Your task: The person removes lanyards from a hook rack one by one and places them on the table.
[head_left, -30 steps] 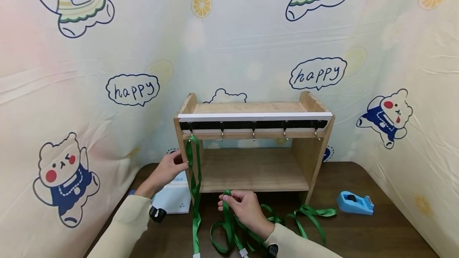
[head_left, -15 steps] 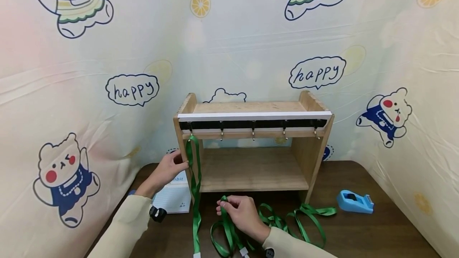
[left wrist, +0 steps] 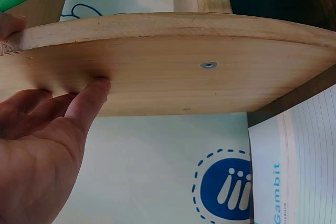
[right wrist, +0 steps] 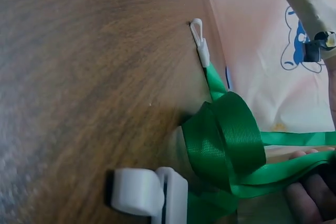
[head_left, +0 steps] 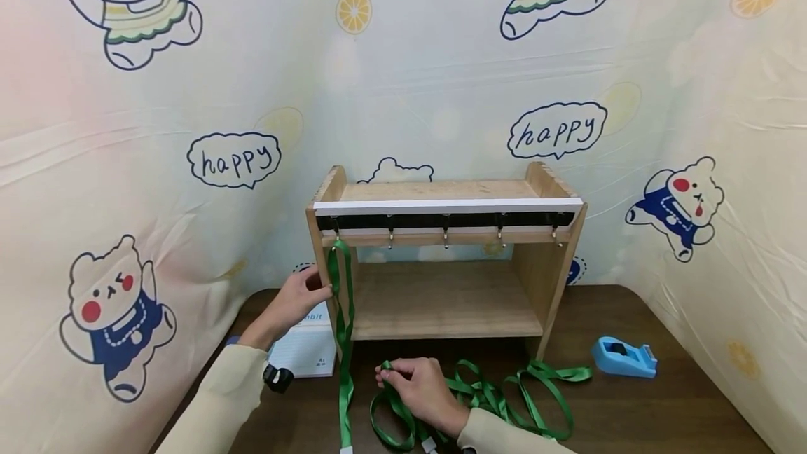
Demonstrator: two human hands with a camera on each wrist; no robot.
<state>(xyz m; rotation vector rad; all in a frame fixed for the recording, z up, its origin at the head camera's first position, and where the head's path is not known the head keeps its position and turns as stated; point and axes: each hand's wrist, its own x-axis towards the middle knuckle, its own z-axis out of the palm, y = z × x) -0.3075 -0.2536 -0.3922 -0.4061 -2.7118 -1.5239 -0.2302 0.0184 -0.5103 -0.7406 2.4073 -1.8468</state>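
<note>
A wooden shelf (head_left: 447,300) stands on the table, with a black strip (head_left: 416,221) bearing several small metal hooks along its upper front. From the leftmost hook hangs a green lanyard (head_left: 345,342), its white end at the bottom of the head view. My left hand (head_left: 293,308) grips the shelf's left side panel (left wrist: 157,77), fingers on the outer face and thumb at the front edge. Low in front of the shelf, my right hand (head_left: 425,392) pinches a second green lanyard (right wrist: 223,140). That strap loops down to the table, near a white plastic clip (head_left: 429,445).
More green lanyards (head_left: 482,391) lie tangled right of my right hand. A light blue tape dispenser (head_left: 625,358) sits on the right of the table. Behind my left wrist lies a notebook (head_left: 305,349). A patterned cloth (head_left: 403,90) covers the surrounding walls.
My right hand has moved down and slightly left, toward the table, with the lanyard still pinched. My left hand keeps its place on the shelf panel.
</note>
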